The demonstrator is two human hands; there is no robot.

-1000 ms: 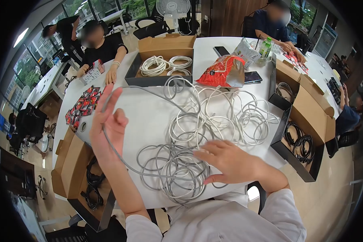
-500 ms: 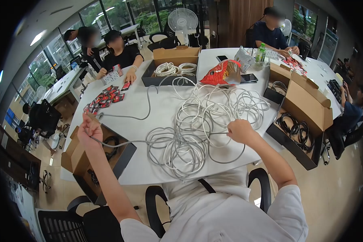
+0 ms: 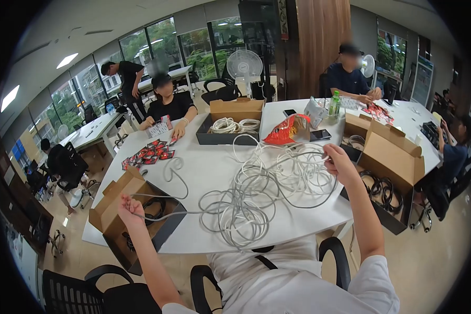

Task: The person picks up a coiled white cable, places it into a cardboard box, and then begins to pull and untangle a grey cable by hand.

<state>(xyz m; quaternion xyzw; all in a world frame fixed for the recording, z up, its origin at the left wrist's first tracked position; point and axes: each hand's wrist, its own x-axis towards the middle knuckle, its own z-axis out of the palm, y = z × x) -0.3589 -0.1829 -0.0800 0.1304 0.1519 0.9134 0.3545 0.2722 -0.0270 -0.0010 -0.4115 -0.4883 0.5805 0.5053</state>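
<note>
A loose tangle of grey and white cables (image 3: pixel 234 194) covers the middle and front of the table. My left hand (image 3: pixel 131 210) is closed on a grey cable (image 3: pixel 186 213), over the open box at the left. From that hand, one stretch of cable runs right into the coils, and another curls across the tabletop behind it. My right hand (image 3: pixel 341 164) pinches a grey cable at the right side of the tangle, raised a little above the table. Its fingertips partly hide the gripped spot.
Open cardboard boxes stand around the table (image 3: pixel 193 183): one with black cables at left (image 3: pixel 110 225), one at right (image 3: pixel 387 209), one with white cables (image 3: pixel 227 137) behind. A red snack bag (image 3: pixel 285 131), phone (image 3: pixel 320 135), green bottle (image 3: pixel 334 104) and red packets (image 3: pixel 149 153) lie farther back. Other people sit across.
My right hand has moved right and away from me, lifting its grey cable. The cable's loose part behind my left hand has shifted and curled closer. The camera view has tilted up.
</note>
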